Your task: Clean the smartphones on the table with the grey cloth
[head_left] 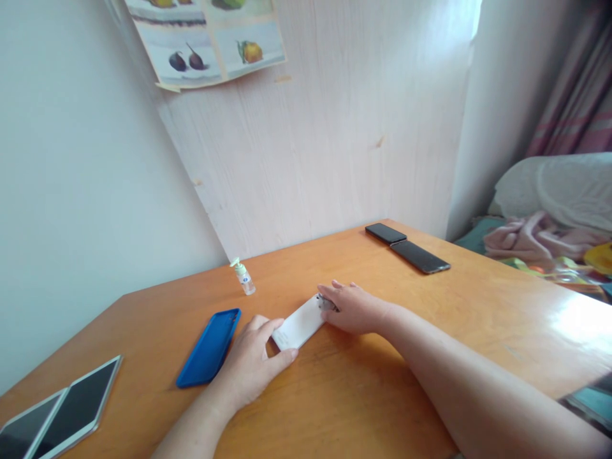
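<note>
Spanning the near end of a white phone (300,324), the left hand (258,357) is partly open, its thumb at one corner and its index finger at the other, so the phone sits between them. The right hand (351,309) is curled round the far end, fingers on the far edge and thumb on the near edge, close to the camera lenses, which it partly hides. Held by both hands, the phone lies back up and at a slant, on or just above the wooden table (373,395); contact with the wood cannot be made out.

Just beside the left hand lies a blue phone case (209,349), hollow side up; whether the knuckles touch it cannot be told. Beyond the phone, a small clear pump bottle (246,282) with a pale green top stands upright. Two white-framed devices (79,408) lie side by side at the lower left, screens up. Toward the far right edge, two dark phones (419,256) lie nearly end to end. Behind the table, a fruit picture sheet (248,38) hangs on a pale panel (310,159). Bedding (559,185) and a striped curtain (568,95) fill the right side.
</note>
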`<action>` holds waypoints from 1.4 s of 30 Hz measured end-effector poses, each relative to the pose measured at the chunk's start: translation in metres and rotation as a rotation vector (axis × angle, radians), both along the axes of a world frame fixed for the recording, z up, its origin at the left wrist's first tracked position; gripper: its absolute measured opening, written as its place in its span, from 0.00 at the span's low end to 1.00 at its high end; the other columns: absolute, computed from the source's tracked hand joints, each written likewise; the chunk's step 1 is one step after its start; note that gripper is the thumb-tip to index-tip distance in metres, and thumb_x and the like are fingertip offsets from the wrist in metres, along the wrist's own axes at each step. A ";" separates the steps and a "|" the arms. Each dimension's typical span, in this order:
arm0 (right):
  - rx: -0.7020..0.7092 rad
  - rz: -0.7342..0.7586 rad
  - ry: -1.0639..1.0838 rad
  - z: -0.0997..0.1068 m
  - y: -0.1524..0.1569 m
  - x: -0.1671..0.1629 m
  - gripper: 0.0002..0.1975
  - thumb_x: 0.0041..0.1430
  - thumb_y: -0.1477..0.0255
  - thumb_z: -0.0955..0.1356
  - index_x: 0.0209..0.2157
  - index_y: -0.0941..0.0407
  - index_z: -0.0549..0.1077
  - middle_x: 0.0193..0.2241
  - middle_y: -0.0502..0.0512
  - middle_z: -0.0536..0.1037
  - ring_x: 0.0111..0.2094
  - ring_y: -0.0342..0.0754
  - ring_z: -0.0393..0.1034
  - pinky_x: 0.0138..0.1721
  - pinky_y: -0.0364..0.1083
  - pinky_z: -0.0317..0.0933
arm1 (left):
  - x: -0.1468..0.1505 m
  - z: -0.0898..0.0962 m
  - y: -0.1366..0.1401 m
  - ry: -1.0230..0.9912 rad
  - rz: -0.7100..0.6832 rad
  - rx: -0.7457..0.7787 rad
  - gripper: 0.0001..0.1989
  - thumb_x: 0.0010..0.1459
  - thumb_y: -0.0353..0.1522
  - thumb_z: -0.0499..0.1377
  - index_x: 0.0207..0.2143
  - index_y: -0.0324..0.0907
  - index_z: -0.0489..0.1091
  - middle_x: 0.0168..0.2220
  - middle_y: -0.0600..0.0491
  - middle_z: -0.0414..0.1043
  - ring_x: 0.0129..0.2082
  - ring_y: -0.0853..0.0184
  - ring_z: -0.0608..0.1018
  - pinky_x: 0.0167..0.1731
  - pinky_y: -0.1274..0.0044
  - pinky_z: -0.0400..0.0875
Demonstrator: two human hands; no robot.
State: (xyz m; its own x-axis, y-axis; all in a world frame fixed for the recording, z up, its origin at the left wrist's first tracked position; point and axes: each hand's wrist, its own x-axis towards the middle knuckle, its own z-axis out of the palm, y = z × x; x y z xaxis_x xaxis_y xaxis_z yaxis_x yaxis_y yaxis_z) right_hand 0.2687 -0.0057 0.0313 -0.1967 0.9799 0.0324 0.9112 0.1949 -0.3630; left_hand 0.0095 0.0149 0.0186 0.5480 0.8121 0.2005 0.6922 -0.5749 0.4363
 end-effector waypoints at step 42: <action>0.262 0.254 -0.140 0.006 -0.023 -0.051 0.19 0.66 0.59 0.60 0.40 0.55 0.77 0.41 0.60 0.78 0.44 0.55 0.70 0.47 0.51 0.59 | 0.001 -0.002 -0.001 -0.001 0.030 0.015 0.21 0.53 0.46 0.61 0.48 0.49 0.72 0.41 0.50 0.70 0.43 0.59 0.73 0.44 0.72 0.66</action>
